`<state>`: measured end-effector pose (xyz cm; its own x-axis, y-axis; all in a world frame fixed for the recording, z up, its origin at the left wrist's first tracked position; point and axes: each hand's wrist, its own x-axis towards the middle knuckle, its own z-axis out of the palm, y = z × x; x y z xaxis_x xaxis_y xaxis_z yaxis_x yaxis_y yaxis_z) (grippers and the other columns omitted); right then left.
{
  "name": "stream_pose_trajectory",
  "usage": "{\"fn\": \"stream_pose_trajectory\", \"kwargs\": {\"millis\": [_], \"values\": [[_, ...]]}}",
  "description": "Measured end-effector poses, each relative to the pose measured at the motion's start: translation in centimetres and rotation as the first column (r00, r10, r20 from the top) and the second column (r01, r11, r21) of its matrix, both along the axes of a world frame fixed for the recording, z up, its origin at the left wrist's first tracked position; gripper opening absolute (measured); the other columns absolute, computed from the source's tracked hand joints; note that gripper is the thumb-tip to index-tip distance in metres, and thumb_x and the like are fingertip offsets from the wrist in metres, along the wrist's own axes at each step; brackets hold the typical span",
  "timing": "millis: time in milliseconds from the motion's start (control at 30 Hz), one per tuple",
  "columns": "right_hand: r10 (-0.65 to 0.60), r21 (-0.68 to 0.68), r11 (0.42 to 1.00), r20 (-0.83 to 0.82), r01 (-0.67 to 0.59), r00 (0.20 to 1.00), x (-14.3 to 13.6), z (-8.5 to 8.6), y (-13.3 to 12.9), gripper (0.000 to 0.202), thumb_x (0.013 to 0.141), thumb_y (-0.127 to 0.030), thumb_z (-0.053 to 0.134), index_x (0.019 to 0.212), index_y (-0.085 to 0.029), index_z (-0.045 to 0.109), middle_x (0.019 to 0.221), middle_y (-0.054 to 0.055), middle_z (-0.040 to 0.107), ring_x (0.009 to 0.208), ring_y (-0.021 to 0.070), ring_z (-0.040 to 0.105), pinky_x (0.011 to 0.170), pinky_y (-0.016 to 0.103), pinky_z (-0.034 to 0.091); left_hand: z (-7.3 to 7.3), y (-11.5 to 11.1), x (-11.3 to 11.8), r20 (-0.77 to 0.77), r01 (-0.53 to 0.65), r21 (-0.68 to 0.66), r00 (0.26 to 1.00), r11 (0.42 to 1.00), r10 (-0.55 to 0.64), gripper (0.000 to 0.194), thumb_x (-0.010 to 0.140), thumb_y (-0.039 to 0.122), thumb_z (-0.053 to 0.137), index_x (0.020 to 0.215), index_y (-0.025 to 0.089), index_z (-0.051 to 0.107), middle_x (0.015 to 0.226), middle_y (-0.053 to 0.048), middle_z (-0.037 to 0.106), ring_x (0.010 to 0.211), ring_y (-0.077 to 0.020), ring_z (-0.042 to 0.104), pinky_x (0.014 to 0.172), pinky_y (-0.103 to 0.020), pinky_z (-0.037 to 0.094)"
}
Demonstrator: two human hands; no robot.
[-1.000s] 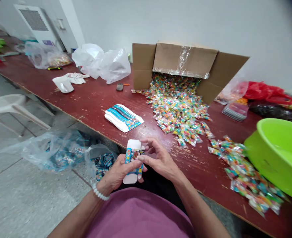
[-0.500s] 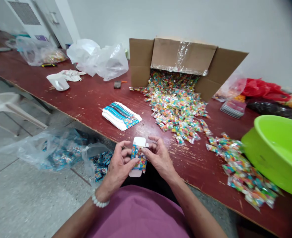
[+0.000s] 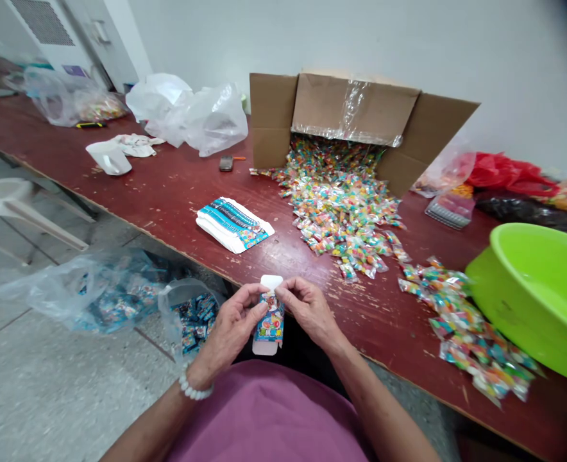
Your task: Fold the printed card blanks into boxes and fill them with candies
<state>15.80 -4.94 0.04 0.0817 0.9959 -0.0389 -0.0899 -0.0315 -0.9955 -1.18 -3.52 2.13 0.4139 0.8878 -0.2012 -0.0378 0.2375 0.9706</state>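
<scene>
A small blue printed carton (image 3: 270, 326) is held upright near the table's front edge, its white top flap raised and its lower end flap hanging out. My left hand (image 3: 238, 324), with a beaded bracelet on the wrist, grips the carton's left side, thumb on the front. At the upper right corner, my right hand (image 3: 310, 308) pinches the carton by the top flap. Beyond them lies a stack of flat blue-and-white cartons (image 3: 235, 224). A heap of small wrapped candies (image 3: 346, 205) spills toward my hands from a cardboard box (image 3: 355, 109).
On the right, a green basin (image 3: 519, 301) stands beside more candy packets (image 3: 476, 333). Below the table's left edge are plastic bags of blue packs (image 3: 115, 295). A white mug (image 3: 110, 158), a cloth and clear bags (image 3: 216, 119) lie at the back left. A white stool (image 3: 14, 199) stands left.
The carton has turned slightly and dropped a little. Both hands' fingers have shifted to its top corners by the upper flap.
</scene>
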Motion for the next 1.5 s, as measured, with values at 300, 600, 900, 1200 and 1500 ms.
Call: {"fn": "stream_pose_trajectory", "kwargs": {"millis": [300, 600, 900, 1200, 1500], "values": [[0.066, -0.027, 0.997, -0.142, -0.071, 0.988, 0.0, 0.0, 0.2, 0.028, 0.073, -0.040, 0.083, 0.082, -0.018, 0.069, 0.074, 0.001, 0.070, 0.067, 0.0137, 0.062, 0.065, 0.026, 0.048, -0.7, 0.2, 0.1, 0.047, -0.136, 0.030, 0.990, 0.990, 0.134, 0.037, 0.077, 0.036, 0.079, 0.105, 0.021, 0.060, 0.093, 0.000, 0.069, 0.078, -0.0122, 0.065, 0.071, -0.021, 0.052], [0.022, 0.089, 0.995, 0.135, -0.034, 0.991, 0.2, 0.4, -0.3, 0.026, 0.086, -0.044, 0.070, 0.080, -0.019, 0.071, 0.076, 0.002, 0.071, 0.068, 0.0150, 0.062, 0.064, 0.026, 0.049, -0.5, -0.5, 1.0, 0.171, 0.095, -0.461, 0.985, 0.882, -0.017, 0.055, 0.090, 0.064, 0.050, 0.117, 0.017, 0.057, 0.077, -0.005, 0.069, 0.048, -0.0175, 0.065, 0.045, -0.027, 0.050], [0.029, -0.061, 0.998, 0.038, -0.026, 0.999, 0.4, 0.9, 0.6, 0.020, 0.077, -0.035, 0.075, 0.083, -0.017, 0.072, 0.071, 0.001, 0.072, 0.058, 0.0127, 0.062, 0.054, 0.024, 0.047, -0.8, -0.6, 2.1, 0.060, 0.024, -0.367, 0.998, 0.930, -0.002, 0.066, 0.087, 0.073, 0.046, 0.110, 0.015, 0.065, 0.070, -0.004, 0.067, 0.042, -0.0124, 0.059, 0.040, -0.021, 0.045], [0.202, 0.088, 0.976, -0.001, -0.202, 0.979, 0.7, 1.6, -0.3, 0.020, 0.089, -0.038, 0.066, 0.083, -0.020, 0.070, 0.088, 0.002, 0.071, 0.064, 0.0133, 0.063, 0.061, 0.027, 0.052, -0.7, -0.3, 1.7, 0.032, 0.017, -0.273, 0.999, 0.962, -0.009, 0.071, 0.087, 0.070, 0.050, 0.137, 0.018, 0.053, 0.073, -0.002, 0.066, 0.050, -0.0139, 0.060, 0.045, -0.024, 0.049], [-0.182, 0.337, 0.941, 0.595, -0.038, 0.783, 4.3, 0.2, -0.1, 0.015, 0.096, -0.026, 0.057, 0.088, -0.022, 0.070, 0.092, 0.005, 0.069, 0.091, 0.0196, 0.064, 0.084, 0.032, 0.049, -2.2, -0.1, 1.5, 0.162, 0.131, -0.426, 0.984, 0.895, -0.067, 0.045, 0.086, 0.046, 0.069, 0.121, 0.021, 0.057, 0.093, -0.005, 0.070, 0.072, -0.0162, 0.068, 0.065, -0.027, 0.055]]}}
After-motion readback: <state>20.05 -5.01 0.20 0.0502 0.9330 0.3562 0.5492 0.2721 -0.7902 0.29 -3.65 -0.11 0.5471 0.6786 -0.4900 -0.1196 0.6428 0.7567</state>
